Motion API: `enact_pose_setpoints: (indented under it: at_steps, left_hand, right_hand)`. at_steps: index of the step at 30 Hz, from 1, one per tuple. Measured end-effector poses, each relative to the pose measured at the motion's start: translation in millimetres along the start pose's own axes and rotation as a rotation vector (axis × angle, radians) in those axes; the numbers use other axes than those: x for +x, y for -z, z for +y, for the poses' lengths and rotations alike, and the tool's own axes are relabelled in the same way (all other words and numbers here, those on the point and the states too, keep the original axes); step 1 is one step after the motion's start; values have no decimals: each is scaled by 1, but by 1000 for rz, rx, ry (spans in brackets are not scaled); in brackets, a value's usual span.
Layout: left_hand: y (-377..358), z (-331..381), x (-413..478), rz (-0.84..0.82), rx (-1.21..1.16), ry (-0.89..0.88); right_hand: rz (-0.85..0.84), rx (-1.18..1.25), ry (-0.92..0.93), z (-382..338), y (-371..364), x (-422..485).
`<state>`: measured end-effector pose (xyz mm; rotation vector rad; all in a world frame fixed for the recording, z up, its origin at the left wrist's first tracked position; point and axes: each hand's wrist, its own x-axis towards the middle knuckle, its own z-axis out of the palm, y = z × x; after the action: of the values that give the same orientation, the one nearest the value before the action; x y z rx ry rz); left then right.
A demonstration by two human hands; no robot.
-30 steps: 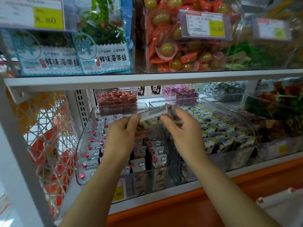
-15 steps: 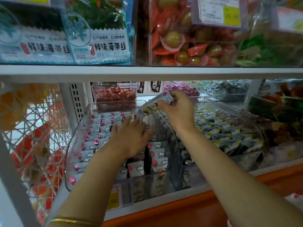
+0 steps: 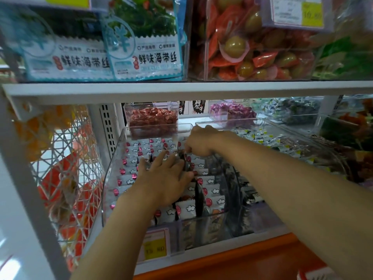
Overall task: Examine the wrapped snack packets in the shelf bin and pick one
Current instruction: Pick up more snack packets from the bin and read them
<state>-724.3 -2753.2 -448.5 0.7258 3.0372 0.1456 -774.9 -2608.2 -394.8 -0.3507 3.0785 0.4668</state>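
Note:
A clear plastic shelf bin holds rows of white snack packets printed with clouds and a pink-red dot. My left hand lies flat on the packets in the middle of the bin, fingers spread, holding nothing. My right hand reaches in from the right at the back of the bin, fingers curled down and pinched on a dark-looking snack packet that stands edge-on between the two hands. Most of that packet is hidden by my fingers.
A white shelf board hangs low over the bin. A second clear bin of green-white packets sits to the right; boxes of red candy and purple candy stand behind. A wire rack is at left, a yellow price tag in front.
My right hand has come down from above the bin with the packet, into the rows. My left hand slid forward and flattened on the packets. The camera moved closer.

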Motion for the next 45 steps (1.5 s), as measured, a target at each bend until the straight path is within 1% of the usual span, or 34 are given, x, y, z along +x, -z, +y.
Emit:
enact_pose_setpoints:
  at_steps: [2,4,8,11,12,14,16,18,20,22,24,27,29,31,33,34,37,40,43,45]
  left_hand:
    - [0,-3,-1,45,-36,1]
    - [1,-7,-1,73,-45,4]
    - [0,-11,-2,82,-61,-1]
    - [1,-12,-3,85,-101,13]
    - [1,-12,-4,88,-114,19]
    - [2,-11,-6,95,-134,24]
    - [3,-10,-8,104,-150,23]
    - [5,-9,-9,127,-174,20]
    - [7,-9,-12,172,-196,18]
    - [10,-10,-14,229,-203,18]
    - [13,-11,-15,297,-204,11]
    - [18,-12,-20,421,-341,9]
    - [20,-9,-25,504,-426,22]
    - [20,-7,-29,551,-479,47]
    - [21,-3,-34,544,-596,73]
    - [21,-1,-36,529,-672,81]
    - [20,5,-43,471,-942,76]
    - [20,10,-45,433,-1203,69]
    - [19,10,-46,446,-1351,123]
    - [20,10,-47,435,-1492,153]
  right_hand:
    - [-56,-40,-14,-1,4,1]
    - [-43,-21,6,0,8,4]
    - [122,115,-16,7,14,13]
    - [278,110,-51,3,11,23]
    - [300,94,-64,-1,7,26]
    - [276,61,-83,-9,0,33]
    - [214,15,-83,-12,-3,37]
    - [195,-11,-87,-10,-2,38]
    - [207,12,-91,-8,-3,36]
    - [265,51,-91,-4,-1,32]
    - [366,104,-111,-2,3,23]
    - [622,178,-205,0,8,-2]
    - [757,292,-269,0,6,-27]
    - [871,469,-289,-3,2,-53]
    - [946,661,-286,-7,-2,-78]
    - [952,759,-284,-9,-4,-89]
    - [891,1126,-320,-14,-10,-113]
    - [780,1450,-343,-17,-18,-125]
    - [737,1796,-280,-18,-25,-132]
    - [710,1953,-212,-17,-27,-138]
